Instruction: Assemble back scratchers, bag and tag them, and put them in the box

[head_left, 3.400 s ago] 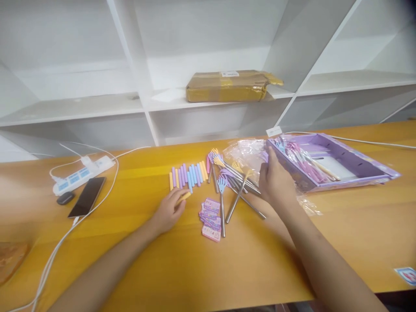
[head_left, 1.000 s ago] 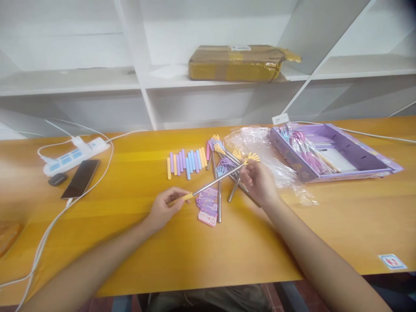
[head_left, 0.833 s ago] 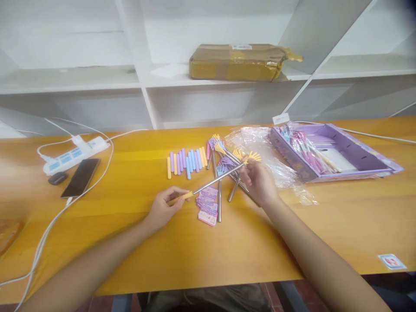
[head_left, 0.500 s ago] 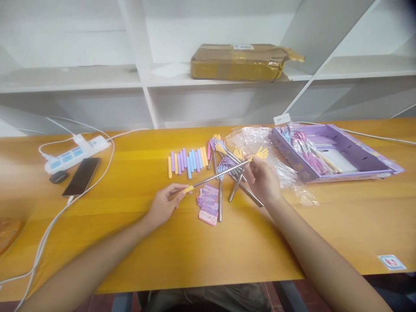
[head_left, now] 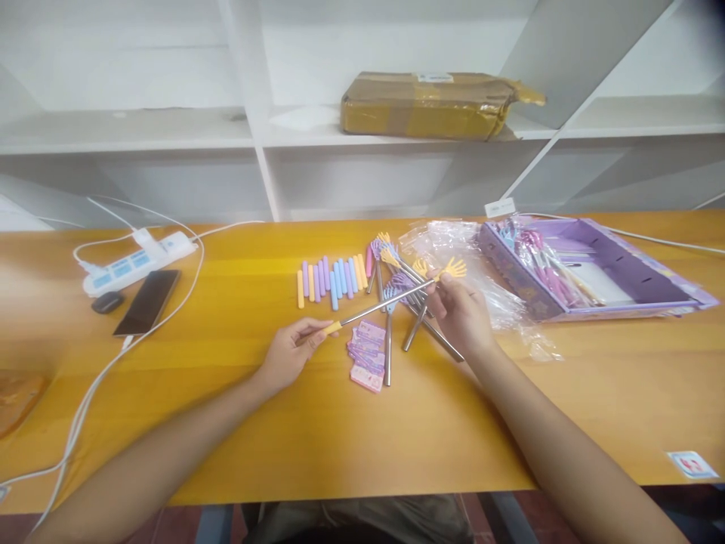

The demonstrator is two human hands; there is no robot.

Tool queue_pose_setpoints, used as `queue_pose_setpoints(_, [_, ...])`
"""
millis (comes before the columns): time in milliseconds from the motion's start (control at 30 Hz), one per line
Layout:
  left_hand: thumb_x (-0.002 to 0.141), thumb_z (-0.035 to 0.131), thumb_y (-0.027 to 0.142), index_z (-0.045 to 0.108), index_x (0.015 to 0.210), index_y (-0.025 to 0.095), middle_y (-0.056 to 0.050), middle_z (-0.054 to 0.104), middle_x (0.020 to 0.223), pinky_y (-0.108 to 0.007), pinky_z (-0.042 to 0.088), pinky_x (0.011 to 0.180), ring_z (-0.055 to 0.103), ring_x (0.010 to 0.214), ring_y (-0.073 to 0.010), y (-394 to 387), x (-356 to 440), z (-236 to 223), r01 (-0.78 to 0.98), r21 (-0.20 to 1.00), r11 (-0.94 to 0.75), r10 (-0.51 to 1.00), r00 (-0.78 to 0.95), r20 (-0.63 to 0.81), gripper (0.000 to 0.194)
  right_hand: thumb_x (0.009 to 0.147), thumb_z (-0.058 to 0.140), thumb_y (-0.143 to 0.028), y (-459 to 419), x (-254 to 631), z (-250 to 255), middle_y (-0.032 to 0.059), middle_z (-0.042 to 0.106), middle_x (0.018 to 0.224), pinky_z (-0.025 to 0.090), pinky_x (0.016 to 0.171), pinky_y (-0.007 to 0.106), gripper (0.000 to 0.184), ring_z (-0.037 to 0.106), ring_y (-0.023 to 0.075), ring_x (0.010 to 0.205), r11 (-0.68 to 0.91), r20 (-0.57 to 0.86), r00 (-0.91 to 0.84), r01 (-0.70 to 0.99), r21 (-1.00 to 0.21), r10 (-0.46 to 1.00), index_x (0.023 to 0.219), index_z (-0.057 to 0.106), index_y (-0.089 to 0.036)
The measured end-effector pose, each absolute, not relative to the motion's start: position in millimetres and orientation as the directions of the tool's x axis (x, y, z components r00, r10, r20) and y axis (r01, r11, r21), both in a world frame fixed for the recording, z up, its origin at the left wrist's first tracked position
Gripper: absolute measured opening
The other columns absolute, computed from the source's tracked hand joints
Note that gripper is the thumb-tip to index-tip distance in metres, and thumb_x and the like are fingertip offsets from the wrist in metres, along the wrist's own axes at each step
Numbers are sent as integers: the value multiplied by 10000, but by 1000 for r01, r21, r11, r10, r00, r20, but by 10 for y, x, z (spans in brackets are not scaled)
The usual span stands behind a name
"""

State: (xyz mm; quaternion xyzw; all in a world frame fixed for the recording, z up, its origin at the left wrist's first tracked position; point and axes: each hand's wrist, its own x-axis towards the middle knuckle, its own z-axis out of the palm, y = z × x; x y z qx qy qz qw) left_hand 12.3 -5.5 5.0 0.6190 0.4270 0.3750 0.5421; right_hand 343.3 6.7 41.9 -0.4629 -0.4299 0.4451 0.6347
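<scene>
Scratcher [head_left: 368, 311] slanting over worktop [head_left: 340, 446]; left hand [head_left: 288, 351] gripping yellow handle [head_left: 332, 328], right hand [head_left: 464, 310] pinching far end | scratcher heap [head_left: 388, 351], 1 o'clock, partly underneath | cards [head_left: 368, 359], 7 | coloured tubes [head_left: 325, 278], 10 | plastic bags [head_left: 501, 302], 2, crowding purple tray [head_left: 626, 264], 3

The tray [head_left: 617, 261] is purple, the table [head_left: 226, 423] orange-brown.

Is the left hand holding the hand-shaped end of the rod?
No, the left hand holds the yellow handle, and the right hand is by the hand-shaped end.
</scene>
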Motion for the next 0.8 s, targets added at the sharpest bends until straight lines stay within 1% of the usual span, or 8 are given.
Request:
queue_pose_setpoints(133, [1020, 692, 518, 780, 1259, 184, -128, 854, 1128, -308, 532, 676, 678, 749, -183, -59, 124, 55, 144, 987, -73, 929, 371, 15, 420, 927, 783, -627, 51, 3438, 382, -11, 551, 661, 368, 572, 323, 411, 351, 119, 541, 207, 179, 198, -132, -969, 964, 831, 738, -230])
queue_pose_setpoints(200, [1027, 681, 514, 775, 1265, 184, -128, 854, 1127, -320, 549, 701, 708, 806, -205, -61, 121, 51, 154, 985, -81, 922, 387, 16, 417, 949, 775, -621, 29, 3400, 341, -24, 487, 581, 401, 600, 331, 427, 380, 130, 543, 208, 190, 154, -111, -972, 970, 791, 741, -226])
queue_pose_setpoints(267, [1030, 675, 516, 773, 1265, 186, -129, 854, 1122, -322, 548, 699, 714, 822, -213, -62, 116, 45, 165, 983, -85, 921, 389, 15, 417, 969, 756, -625, 2, 3347, 306, -26, 487, 564, 419, 598, 336, 436, 393, 131, 528, 216, 207, 103, -93, -972, 973, 792, 752, -227])
queue_pose_setpoints(400, [1008, 695, 540, 773, 1257, 187, -133, 853, 1122, -296, 497, 619, 680, 756, -196, -60, 120, 54, 163, 986, -45, 934, 357, -16, 439, 975, 744, -618, -29, 3305, 323, -5, 581, 659, 396, 553, 331, 425, 388, 115, 511, 198, 194, 43, -119, -973, 980, 813, 753, -225])
queue_pose_setpoints(467, [981, 728, 552, 778, 1237, 193, -134, 846, 1158, -278, 469, 581, 665, 742, -187, -59, 133, 69, 169, 986, -11, 938, 343, -49, 444, 967, 752, -593, -19, 3336, 366, -14, 531, 623, 392, 562, 333, 397, 392, 126, 525, 171, 169, 22, -161, -972, 985, 815, 738, -226])
queue_pose_setpoints(600, [903, 825, 536, 789, 1123, 203, -110, 831, 1169, -252, 451, 565, 625, 700, -152, -44, 148, 85, 152, 988, 38, 950, 301, -83, 400, 928, 772, -597, 37, 3413, 416, -56, 445, 580, 313, 532, 311, 358, 341, 126, 510, 151, 141, 58, -288, -946, 988, 969, 709, -248])
queue_pose_setpoints(700, [866, 882, 489, 776, 1073, 200, -73, 828, 1023, -243, 435, 584, 546, 615, -102, -5, 137, 70, 25, 997, 74, 966, 246, -78, 371, 899, 822, -502, 73, 3438, 394, -54, 447, 594, 280, 523, 292, 361, 349, 110, 517, 134, 105, 118, -269, -954, 987, 812, 588, -241])
queue_pose_setpoints(800, [857, 905, 463, 757, 1082, 198, -65, 816, 958, -242, 437, 633, 504, 610, -83, 59, 121, 53, -241, 966, 94, 986, 155, -58, 378, 866, 819, -417, 102, 3454, 343, -53, 453, 630, 296, 524, 275, 380, 381, 102, 530, 115, 73, 154, -288, -951, 985, 761, 500, -239])
